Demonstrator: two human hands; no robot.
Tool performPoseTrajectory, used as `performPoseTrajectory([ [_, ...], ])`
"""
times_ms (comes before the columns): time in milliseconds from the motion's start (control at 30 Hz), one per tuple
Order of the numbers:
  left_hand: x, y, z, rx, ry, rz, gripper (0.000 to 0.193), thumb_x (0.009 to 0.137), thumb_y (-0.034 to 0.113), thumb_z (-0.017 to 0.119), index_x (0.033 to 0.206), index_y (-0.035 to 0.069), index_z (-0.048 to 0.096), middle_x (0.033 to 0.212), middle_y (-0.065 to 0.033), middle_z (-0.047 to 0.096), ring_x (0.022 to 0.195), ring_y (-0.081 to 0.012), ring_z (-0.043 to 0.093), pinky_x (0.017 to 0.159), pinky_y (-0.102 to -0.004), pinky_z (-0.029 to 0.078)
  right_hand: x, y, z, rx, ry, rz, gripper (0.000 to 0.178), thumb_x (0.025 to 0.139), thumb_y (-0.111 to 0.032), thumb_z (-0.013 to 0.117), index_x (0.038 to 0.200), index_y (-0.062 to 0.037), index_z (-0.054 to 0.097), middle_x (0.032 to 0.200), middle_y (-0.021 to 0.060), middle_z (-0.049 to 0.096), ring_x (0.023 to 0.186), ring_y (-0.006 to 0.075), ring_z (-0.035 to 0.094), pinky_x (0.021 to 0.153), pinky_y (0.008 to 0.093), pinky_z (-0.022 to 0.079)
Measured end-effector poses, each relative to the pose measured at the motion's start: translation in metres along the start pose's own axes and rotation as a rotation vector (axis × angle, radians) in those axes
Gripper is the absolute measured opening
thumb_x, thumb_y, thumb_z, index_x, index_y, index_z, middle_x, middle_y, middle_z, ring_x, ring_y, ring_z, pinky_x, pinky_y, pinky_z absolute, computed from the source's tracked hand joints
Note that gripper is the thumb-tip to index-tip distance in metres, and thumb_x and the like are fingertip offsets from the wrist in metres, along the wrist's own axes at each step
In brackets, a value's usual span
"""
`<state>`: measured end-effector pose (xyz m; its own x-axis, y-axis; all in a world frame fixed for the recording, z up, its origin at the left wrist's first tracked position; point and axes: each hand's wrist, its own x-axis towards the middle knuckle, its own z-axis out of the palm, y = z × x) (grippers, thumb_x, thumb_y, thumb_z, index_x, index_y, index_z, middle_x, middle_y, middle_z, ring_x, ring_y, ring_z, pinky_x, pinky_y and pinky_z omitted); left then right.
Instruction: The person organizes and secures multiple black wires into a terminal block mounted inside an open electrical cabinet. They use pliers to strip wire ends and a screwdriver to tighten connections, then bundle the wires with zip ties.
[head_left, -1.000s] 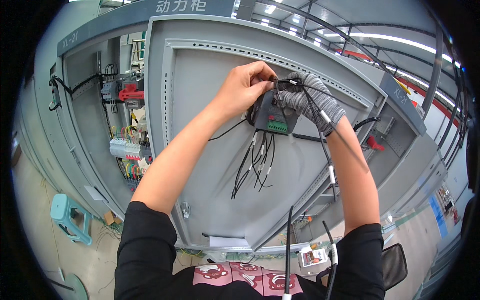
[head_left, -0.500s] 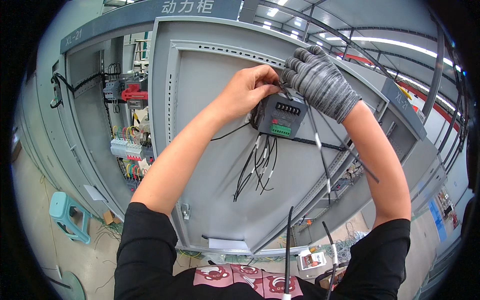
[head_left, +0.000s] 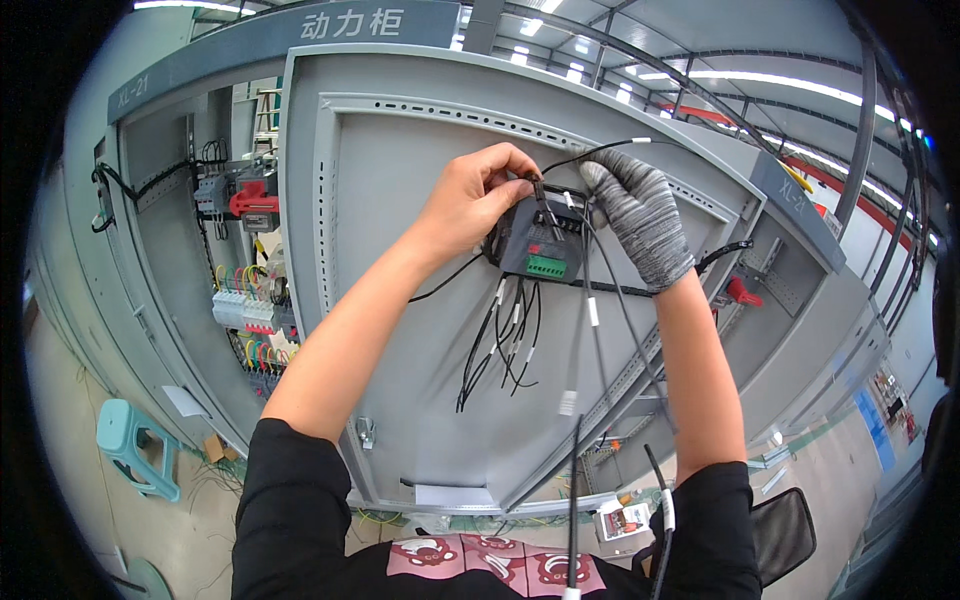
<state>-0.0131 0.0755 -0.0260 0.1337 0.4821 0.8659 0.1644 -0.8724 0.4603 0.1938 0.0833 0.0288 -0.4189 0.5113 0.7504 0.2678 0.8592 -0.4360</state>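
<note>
One dark grey module (head_left: pixel 515 245) on the upper part of the grey panel (head_left: pixel 430 400), green terminal block (head_left: pixel 546 266) along its lower edge. Our bare left hand (head_left: pixel 465 205) is at its top left corner, thumb and forefinger pinching a black wire (head_left: pixel 543 202); the exact contact is partly hidden. Our right hand (head_left: pixel 645 220), in a grey knit glove, is just right of the module, fingers bent among more wires; we can't tell if it grips one. Tagged black wires (head_left: pixel 495 322) dangle under the module, loose ends down. Further out, left: open cabinet with a red switch (head_left: pixel 254 203) and, lower, white breakers (head_left: pixel 243 311). Right: red handle (head_left: pixel 742 291) in another cabinet. Down on the floor we see a blue-green stool (head_left: pixel 122 430), far left
</note>
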Motion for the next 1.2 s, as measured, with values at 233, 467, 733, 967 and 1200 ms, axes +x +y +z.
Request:
performPoseTrajectory([
  [233, 0.007, 0.019, 0.007, 0.248, -0.018, 0.072, 0.008, 0.085, 0.001, 0.06, 0.093, -0.002, 0.059, 0.08, -0.0001, 0.062, 0.071, -0.0055, 0.051, 0.064, -0.0225, 0.043, 0.029, -0.001, 0.01, -0.284, 0.069, -0.239, 0.025, 0.09, -0.025, 0.06, 0.098, -0.0025, 0.067, 0.084, 0.0201, 0.067, 0.078, 0.0341, 0.065, 0.071, 0.0392, 0.052],
  [467, 0.015, 0.019, 0.004, 0.289, 0.01, -0.008, 0.014, 0.081, 0.004, 0.067, 0.092, -0.002, 0.061, 0.083, -0.0045, 0.065, 0.077, -0.0107, 0.061, 0.072, -0.0262, 0.05, 0.041, -0.013, 0.002, -0.568, -0.114, -0.191, 0.024, 0.087, -0.026, 0.06, 0.095, -0.0054, 0.069, 0.086, 0.0197, 0.067, 0.083, 0.0367, 0.064, 0.075, 0.0409, 0.052],
  [733, 0.016, 0.027, -0.006, 0.486, -0.098, -0.035, 0.015, 0.086, 0.009, 0.065, 0.097, -0.002, 0.065, 0.09, -0.0069, 0.065, 0.081, -0.0135, 0.06, 0.076, -0.0282, 0.049, 0.026, 0.006, 0.0, -0.469, -0.088, -0.139, 0.027, 0.083, -0.027, 0.064, 0.097, -0.005, 0.071, 0.088, 0.0188, 0.068, 0.083, 0.0345, 0.066, 0.076, 0.0392, 0.052],
  [967, 0.014, 0.026, 0.001, 0.599, -0.042, 0.043, 0.014, 0.084, 0.008, 0.064, 0.093, -0.002, 0.064, 0.088, -0.0081, 0.062, 0.08, -0.0167, 0.059, 0.074, -0.0307, 0.048, 0.032, -0.014, 0.007, -0.714, -0.084, -0.239, 0.025, 0.083, -0.028, 0.06, 0.09, -0.0059, 0.07, 0.082, 0.0195, 0.066, 0.079, 0.0373, 0.064, 0.075, 0.0436, 0.052],
  [1200, 0.009, 0.024, 0.001, 0.564, 0.003, -0.016, 0.014, 0.084, 0.008, 0.063, 0.094, -0.002, 0.064, 0.087, -0.0077, 0.062, 0.078, -0.0155, 0.058, 0.073, -0.03, 0.048, 0.032, -0.033, -0.004, -0.569, -0.302, -0.091, 0.031, 0.078, -0.032, 0.07, 0.094, -0.0056, 0.071, 0.082, 0.0182, 0.068, 0.078, 0.0318, 0.067, 0.075, 0.0383, 0.053],
])
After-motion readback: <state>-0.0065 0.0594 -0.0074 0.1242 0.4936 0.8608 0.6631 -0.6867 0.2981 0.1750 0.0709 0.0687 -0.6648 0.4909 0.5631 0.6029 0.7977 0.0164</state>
